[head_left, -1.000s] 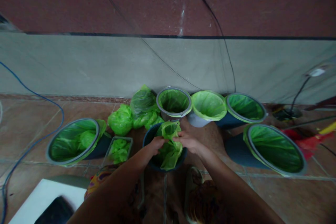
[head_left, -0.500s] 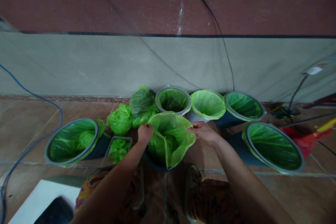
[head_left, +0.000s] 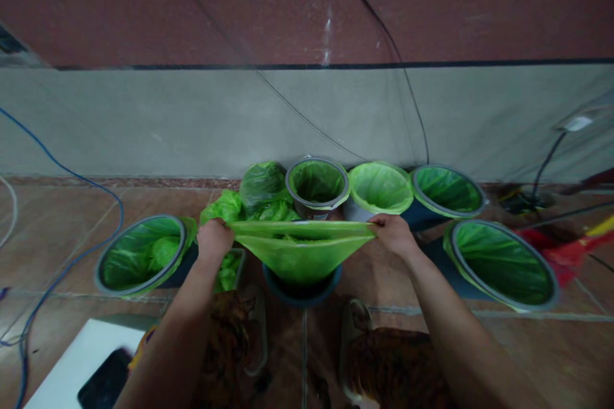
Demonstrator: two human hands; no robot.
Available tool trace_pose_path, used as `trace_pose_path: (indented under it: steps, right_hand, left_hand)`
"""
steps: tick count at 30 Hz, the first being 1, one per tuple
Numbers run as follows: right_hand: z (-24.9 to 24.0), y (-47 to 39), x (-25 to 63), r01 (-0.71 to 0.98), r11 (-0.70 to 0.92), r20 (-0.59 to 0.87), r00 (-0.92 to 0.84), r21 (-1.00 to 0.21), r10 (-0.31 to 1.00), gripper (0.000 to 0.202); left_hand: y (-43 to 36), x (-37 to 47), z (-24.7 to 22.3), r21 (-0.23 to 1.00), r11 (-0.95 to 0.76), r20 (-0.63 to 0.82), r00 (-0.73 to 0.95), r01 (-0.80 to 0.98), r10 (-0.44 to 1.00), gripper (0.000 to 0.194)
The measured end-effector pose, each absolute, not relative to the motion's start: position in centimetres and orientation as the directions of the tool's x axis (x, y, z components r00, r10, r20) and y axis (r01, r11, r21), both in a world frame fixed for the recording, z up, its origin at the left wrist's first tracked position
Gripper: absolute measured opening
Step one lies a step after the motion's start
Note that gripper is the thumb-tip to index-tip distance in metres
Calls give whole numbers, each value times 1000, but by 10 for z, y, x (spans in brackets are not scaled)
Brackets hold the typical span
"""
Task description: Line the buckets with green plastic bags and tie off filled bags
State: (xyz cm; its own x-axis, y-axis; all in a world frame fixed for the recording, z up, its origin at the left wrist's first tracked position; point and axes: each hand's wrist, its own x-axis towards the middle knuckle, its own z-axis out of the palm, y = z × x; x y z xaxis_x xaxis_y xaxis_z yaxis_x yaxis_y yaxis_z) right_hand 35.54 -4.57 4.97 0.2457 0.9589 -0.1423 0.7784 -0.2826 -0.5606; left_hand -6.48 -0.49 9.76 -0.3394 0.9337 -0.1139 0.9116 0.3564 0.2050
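A green plastic bag (head_left: 301, 259) is stretched wide between my two hands, its mouth drawn into a nearly straight line. Its lower part sits inside a dark blue bin (head_left: 303, 298) on the floor between my feet. My left hand (head_left: 215, 238) is closed on the bag's left corner. At the opposite corner my right hand (head_left: 393, 233) pinches the bag's edge. What the bag holds is mostly hidden. By my left forearm stands a small container of crumpled green bags (head_left: 228, 271), partly covered by the arm.
Lined bins stand around: a left bin (head_left: 180, 262), a back bin (head_left: 316, 204), a white bin (head_left: 381, 208), a blue bin (head_left: 422, 216) and a right bin (head_left: 455, 271). A filled green bag (head_left: 263, 188) leans by the wall. A phone (head_left: 105, 380) lies on a white box (head_left: 67, 367).
My hands have moved apart, the left one further. The bag's mouth went from round and open to pulled flat and taut, and the bin's rim now shows below it.
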Motion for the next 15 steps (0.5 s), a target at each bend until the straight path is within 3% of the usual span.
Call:
trace_pose_path:
  steps: [2, 6, 8, 12, 15]
  right_hand:
    - [43, -49, 359, 777, -271, -144, 231, -568, 962, 20]
    - [24, -57, 351, 900, -256, -249, 173, -354, 953, 14]
    - [21, -58, 345, 916, -259, -271, 177, -306, 946, 14]
    - [32, -51, 345, 878, -251, -241, 162, -407, 957, 18]
    - [38, -47, 353, 823, -251, -209, 165, -509, 964, 22]
  left_hand:
    - [-5, -67, 96, 107, 320, -169, -300, 941, 939, 29]
    - [-8, -63, 81, 5, 248, -336, -232, 969, 913, 32]
    - [-8, -61, 74, -9, 223, -364, -211, 975, 907, 30]
    - [-2, -70, 75, -5, 164, -316, -157, 987, 936, 29]
    - [4, -78, 77, 81, 211, -242, -186, 974, 952, 25]
